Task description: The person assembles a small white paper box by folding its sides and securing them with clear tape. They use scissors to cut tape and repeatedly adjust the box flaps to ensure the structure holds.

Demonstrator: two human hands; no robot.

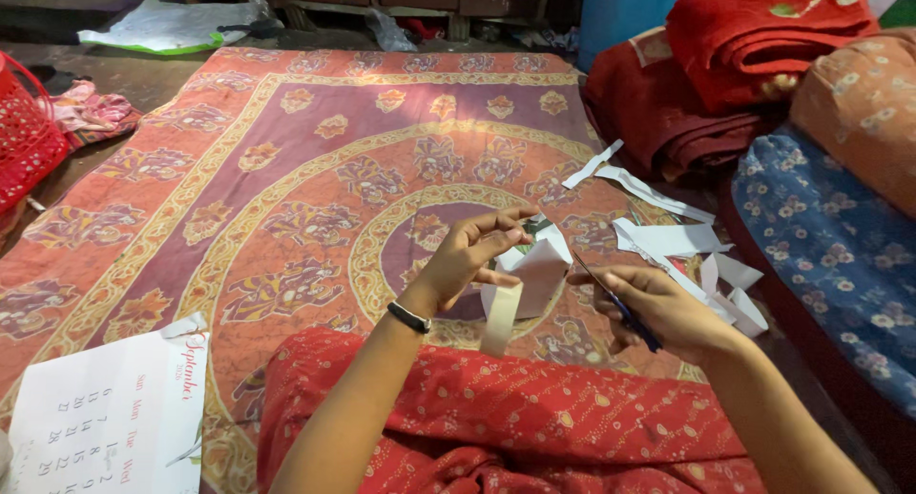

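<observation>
Head view: the left hand (468, 255) pinches a white paper (534, 270) over the patterned cloth (286, 169), the right hand (658, 308) grips scissors (620, 308) at its edge, a strip dangling, offcuts (668, 236) already piled right, cutting seemingly unfinished.

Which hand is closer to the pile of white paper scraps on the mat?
The right hand. It holds scissors right beside the paper scraps. The left hand is farther away, holding the folded white paper on the other side.
</observation>
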